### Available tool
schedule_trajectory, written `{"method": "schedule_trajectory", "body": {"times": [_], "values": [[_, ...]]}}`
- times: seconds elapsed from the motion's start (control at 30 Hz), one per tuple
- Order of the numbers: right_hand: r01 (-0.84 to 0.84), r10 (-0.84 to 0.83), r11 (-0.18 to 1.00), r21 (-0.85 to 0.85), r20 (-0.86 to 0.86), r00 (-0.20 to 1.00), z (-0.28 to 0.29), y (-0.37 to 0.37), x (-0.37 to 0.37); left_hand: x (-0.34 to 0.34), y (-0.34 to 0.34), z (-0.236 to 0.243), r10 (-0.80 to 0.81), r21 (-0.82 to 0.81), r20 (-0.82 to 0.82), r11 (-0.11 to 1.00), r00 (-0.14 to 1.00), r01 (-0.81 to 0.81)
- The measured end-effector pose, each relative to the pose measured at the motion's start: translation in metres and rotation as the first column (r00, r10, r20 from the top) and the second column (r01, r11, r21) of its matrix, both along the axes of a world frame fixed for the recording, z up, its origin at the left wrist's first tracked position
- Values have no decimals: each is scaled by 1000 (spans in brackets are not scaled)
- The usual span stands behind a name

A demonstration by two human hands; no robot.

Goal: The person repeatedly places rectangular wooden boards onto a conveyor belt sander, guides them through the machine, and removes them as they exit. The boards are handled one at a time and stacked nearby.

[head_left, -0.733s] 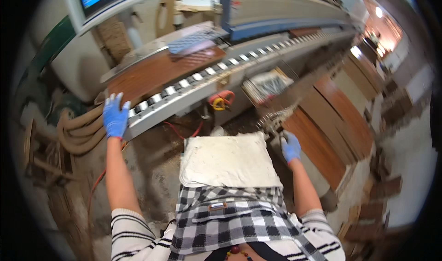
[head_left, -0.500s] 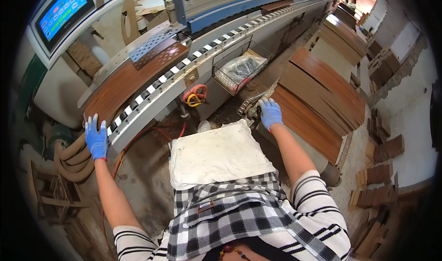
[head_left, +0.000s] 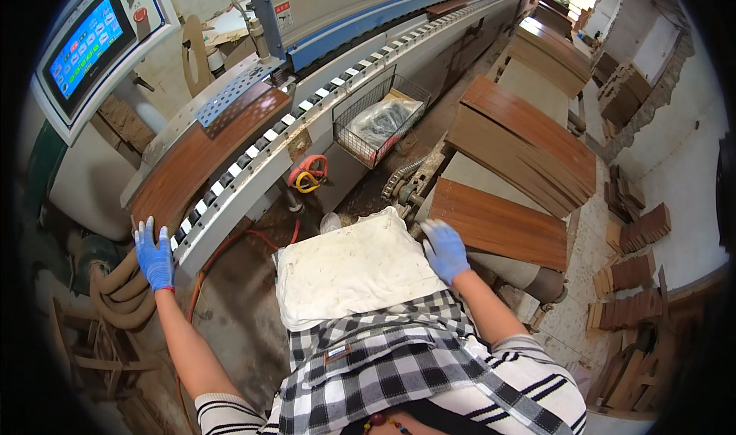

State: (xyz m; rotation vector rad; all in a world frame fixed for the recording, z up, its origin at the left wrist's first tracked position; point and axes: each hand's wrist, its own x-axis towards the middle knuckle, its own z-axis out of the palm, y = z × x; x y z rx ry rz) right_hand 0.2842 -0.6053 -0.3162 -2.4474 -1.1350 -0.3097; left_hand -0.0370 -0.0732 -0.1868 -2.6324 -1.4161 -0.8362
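Note:
At the near end of the machine, my left hand (head_left: 156, 260), in a blue glove, has its fingers spread against the end of a reddish-brown wooden board (head_left: 203, 151). That board lies beside a row of black and white rollers (head_left: 244, 161), partly under a blue perforated plate (head_left: 232, 91). On the right, my right hand (head_left: 445, 249), gloved in blue too, is open with fingers stretched out at the left end of a second reddish-brown board (head_left: 498, 222). Its fingertips are at the board's edge; whether they touch it is hard to tell. This board lies slightly askew on a grey surface.
A stack of boards (head_left: 521, 147) lies beyond the loose one. Under the rollers hang a wire basket (head_left: 379, 121) with a plastic bag and orange and yellow tape rings (head_left: 308, 174). A control screen (head_left: 86, 54) stands upper left. A cream cloth (head_left: 353, 270) covers my lap.
The right-hand board has come away from the stack toward me, baring grey surface between them. My right hand has moved nearer with it. My left hand stays at its board's end.

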Motion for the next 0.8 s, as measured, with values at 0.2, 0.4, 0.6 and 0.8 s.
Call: {"method": "schedule_trajectory", "body": {"times": [0.2,0.4,0.6,0.8], "values": [[896,406,402,190,-914,12,-78,-99,-6,3,2,3,17,24,-36,1000,999,-16],[985,522,-98,142,-835,172,-74,-105,14,-2,-2,4,26,49,-25,998,999,-25],[978,604,85,188,-791,99,-85,-106,-9,-9,1,-3,-40,33,36,999,999,39],[945,572,-265,190,-759,313,-107,-147,11,-38,-8,7,68,-112,150,992,986,-51]]}}
